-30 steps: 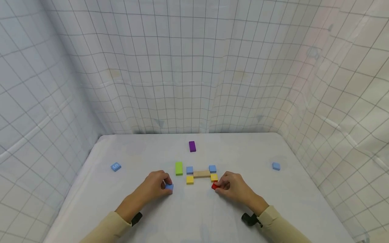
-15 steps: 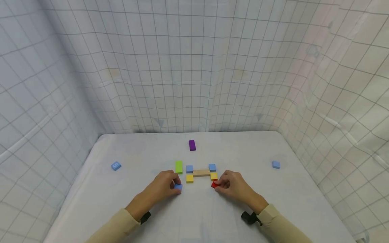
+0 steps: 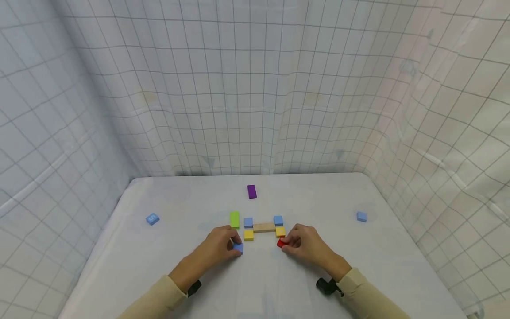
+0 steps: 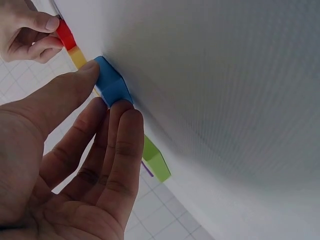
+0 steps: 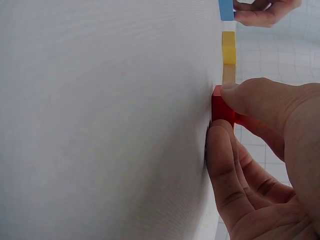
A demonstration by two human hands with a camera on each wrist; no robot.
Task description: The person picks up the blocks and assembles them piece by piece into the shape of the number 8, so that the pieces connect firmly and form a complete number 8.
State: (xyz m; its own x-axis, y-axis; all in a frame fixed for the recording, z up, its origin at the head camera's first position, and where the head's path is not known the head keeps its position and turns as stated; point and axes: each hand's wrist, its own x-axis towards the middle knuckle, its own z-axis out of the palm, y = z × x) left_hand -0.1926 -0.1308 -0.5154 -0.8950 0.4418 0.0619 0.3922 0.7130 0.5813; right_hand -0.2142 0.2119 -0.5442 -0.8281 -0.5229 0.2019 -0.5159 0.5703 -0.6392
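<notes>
Between thumb and fingers my left hand pinches a blue block, just front-left of the nearer yellow block. My right hand pinches a red block, right at the front of the other yellow block. A tan wooden block lies between the two yellow blocks. Behind them sit two small blue blocks, one at the left and one at the right. The fingers partly cover both held blocks in the head view.
A lime green block lies left of the arrangement, and a purple block farther back. One blue block with a 5 is far left; another blue block is far right. White gridded curtains surround the white table.
My left hand has moved right with the blue block, toward the yellow block on the left. The right hand stays in place, holding the red block.
</notes>
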